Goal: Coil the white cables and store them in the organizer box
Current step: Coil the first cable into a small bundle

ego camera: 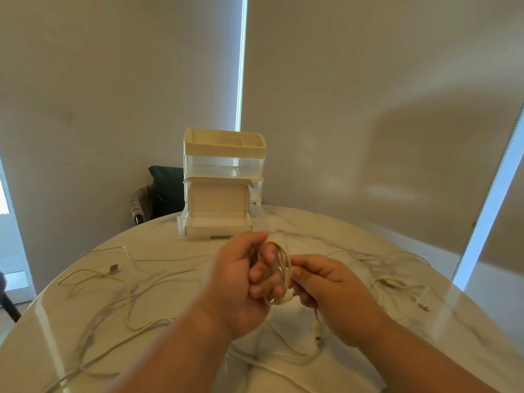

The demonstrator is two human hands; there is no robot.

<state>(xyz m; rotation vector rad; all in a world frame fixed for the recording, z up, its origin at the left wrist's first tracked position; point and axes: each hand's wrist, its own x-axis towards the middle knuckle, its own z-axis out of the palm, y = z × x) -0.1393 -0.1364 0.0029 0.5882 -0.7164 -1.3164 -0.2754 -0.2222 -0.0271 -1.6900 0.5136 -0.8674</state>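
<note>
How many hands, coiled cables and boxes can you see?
Bare hands: 2 (left hand, right hand)
Coiled white cable: 1
Cream plastic organizer box with clear drawers: 1
Open white cardboard box: 1
Total: 5

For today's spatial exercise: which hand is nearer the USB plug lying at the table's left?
Left. The left hand sits right of the USB plug; the right hand is farther right, beyond it.

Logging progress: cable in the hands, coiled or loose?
Partly coiled. Several loops of the white cable wrap fingers of the left hand; the right hand pinches it, tail hanging loose.
</note>
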